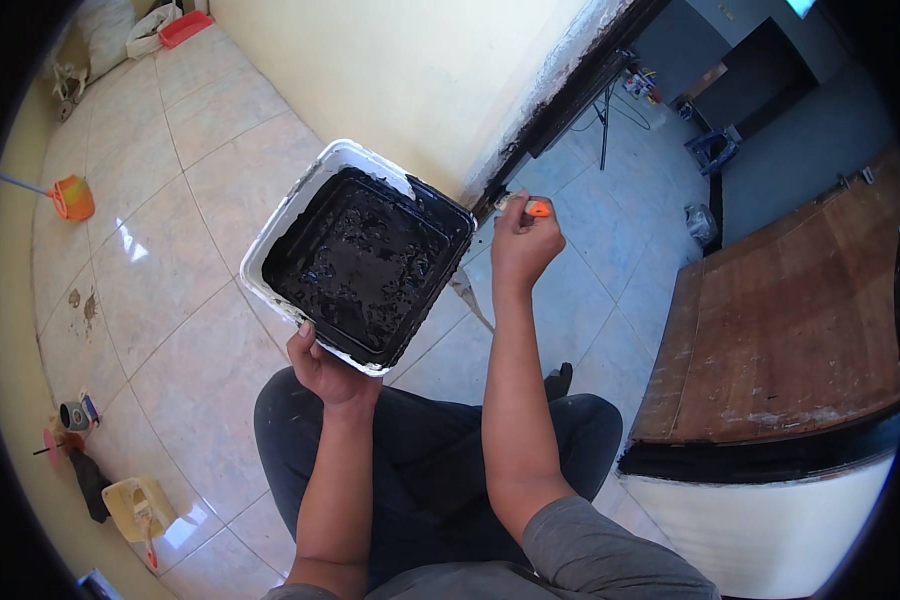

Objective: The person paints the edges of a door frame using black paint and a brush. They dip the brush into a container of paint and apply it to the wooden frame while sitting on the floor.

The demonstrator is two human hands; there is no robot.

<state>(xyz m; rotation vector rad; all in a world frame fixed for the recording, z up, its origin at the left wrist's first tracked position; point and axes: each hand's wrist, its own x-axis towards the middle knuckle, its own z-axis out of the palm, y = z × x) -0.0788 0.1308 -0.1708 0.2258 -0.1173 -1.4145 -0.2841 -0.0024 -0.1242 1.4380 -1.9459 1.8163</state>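
My left hand (332, 372) grips the near rim of a white square paint tub (292, 232), thumb over the edge and fingers hidden beneath. Black paint (365, 265) coats the tub's inside and smears its right rim. To the right of the tub, my right hand (526, 240) is closed around a paintbrush with an orange handle (539, 209). The brush's bristles point left toward the foot of a dark door frame (530, 150); whether they touch it I cannot tell.
A brown wooden door (770, 330) stands at the right. On the tiled floor at the left lie an orange container (73, 198), a yellow tray (130, 505) with another brush on it, and a dark cup (73, 416). A blue stool (713, 150) stands in the room beyond.
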